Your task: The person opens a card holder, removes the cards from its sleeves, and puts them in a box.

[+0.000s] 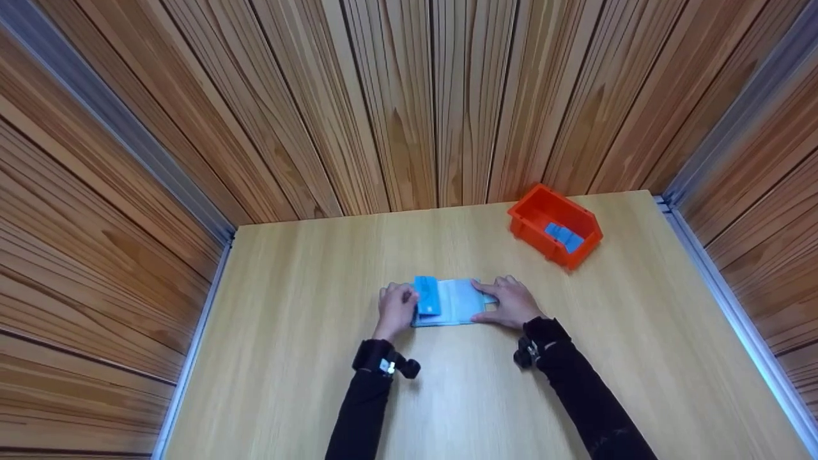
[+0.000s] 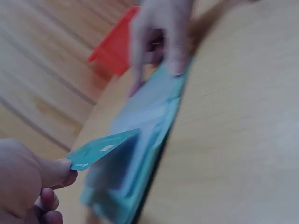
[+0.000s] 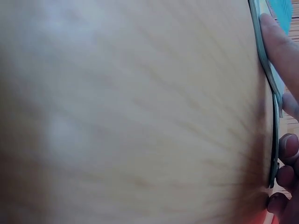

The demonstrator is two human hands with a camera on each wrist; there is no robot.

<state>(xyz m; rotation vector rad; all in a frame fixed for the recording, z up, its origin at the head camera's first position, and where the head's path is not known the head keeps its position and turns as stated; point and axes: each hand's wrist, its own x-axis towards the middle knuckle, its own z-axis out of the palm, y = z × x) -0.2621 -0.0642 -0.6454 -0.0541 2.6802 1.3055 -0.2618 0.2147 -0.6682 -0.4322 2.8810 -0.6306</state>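
A light-blue folding wallet [image 1: 463, 300] lies spread on the table, its pale inner sleeves facing up. Between thumb and fingers my left hand [image 1: 396, 310] pinches a teal bank card [image 2: 100, 149] by its edge. The card [image 1: 427, 296] stands tilted over the wallet's left half and hides part of it. My right hand [image 1: 513, 303] presses the wallet's right half, its thumb and forefinger [image 3: 282, 53] spread apart near the two long edges. A short tab [image 1: 490, 299] of the wallet sticks out under that hand.
An orange-red plastic bin [image 1: 533, 231] stands at the back right of the wooden table [image 1: 307, 275], with several blue pieces [image 1: 563, 236] inside. Wood-plank walls [image 1: 396, 128] enclose the back and sides, joined by metal corner rails [image 1: 735, 306].
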